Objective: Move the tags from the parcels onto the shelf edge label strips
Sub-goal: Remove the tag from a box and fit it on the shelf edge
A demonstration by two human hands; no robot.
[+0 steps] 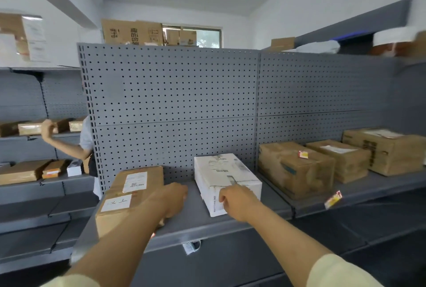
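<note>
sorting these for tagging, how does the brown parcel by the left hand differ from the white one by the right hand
The brown parcel is plain cardboard with two white labels on top; the white parcel is wrapped in scuffed white with printed text. The brown parcel overhangs the shelf front edge; the white parcel lies fully on it. The left hand rests against the brown one, the right hand touches the white one. Both lie flat on the same shelf.

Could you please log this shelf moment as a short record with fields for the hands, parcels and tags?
left hand: at the right side of the brown parcel, low near the shelf edge; grasp unclear
right hand: at the front corner of the white parcel; grasp unclear
tag on parcel: red-yellow tag on top of the large brown box
tag on strip: red-yellow tag on the right shelf edge strip
other: white tag hanging under the near shelf edge
</note>
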